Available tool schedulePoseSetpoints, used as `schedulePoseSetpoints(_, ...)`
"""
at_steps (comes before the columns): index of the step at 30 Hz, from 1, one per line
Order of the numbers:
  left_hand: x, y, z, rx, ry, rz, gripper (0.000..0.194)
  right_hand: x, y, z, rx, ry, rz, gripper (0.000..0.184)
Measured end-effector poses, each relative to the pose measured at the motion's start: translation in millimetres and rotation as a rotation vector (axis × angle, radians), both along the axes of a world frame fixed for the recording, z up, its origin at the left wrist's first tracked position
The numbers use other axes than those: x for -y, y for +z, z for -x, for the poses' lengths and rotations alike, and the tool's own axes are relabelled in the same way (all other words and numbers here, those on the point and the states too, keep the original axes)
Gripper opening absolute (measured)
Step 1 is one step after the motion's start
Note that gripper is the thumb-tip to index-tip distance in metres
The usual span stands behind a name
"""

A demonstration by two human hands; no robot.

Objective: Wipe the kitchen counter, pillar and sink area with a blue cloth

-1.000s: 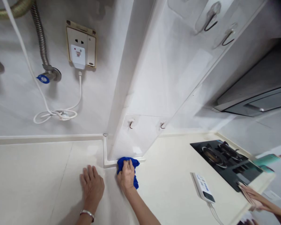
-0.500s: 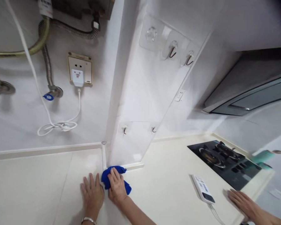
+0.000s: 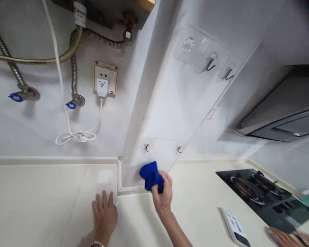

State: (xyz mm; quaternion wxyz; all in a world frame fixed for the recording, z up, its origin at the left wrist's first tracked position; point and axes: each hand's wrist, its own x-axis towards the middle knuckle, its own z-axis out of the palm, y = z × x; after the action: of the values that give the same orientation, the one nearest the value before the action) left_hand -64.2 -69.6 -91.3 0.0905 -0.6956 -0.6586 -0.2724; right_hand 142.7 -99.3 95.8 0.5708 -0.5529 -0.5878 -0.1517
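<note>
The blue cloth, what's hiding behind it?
Around the crumpled blue cloth, held in the right hand, you can see the glossy white wall and low pale ledge. The patch right behind it is covered, so I can't tell.

At lower center, the right hand (image 3: 163, 197) grips a blue cloth (image 3: 151, 175) (rather crumpled). The left hand (image 3: 105, 214) rests, fingers spread, on the pale counter (image 3: 28, 199) farther left.

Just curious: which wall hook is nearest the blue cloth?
The lower-left hook, just above the blue cloth; the lower-right hook sits farther right, the upper hooks higher.
</note>
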Motion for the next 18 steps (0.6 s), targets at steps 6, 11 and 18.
schedulePoseSetpoints(6, 2.9, 4.5, 0.9, -0.007, -0.019, 0.033, 0.049, -45.3, 25.2, 6.6, 0.052, -0.167, -0.067, 0.054)
schedulePoseSetpoints(11, 7.2, 13.6, 0.8, 0.035, -0.053, 0.044, 0.052, -68.0, -39.7, 40.0, 0.245, -0.197, -0.036, 0.052)
schedulePoseSetpoints(18, 9.8, 20.4, 0.1, 0.028, -0.036, 0.069, 0.054, -52.6, -123.2, 66.5, 0.582, 0.050, 0.268, 0.040)
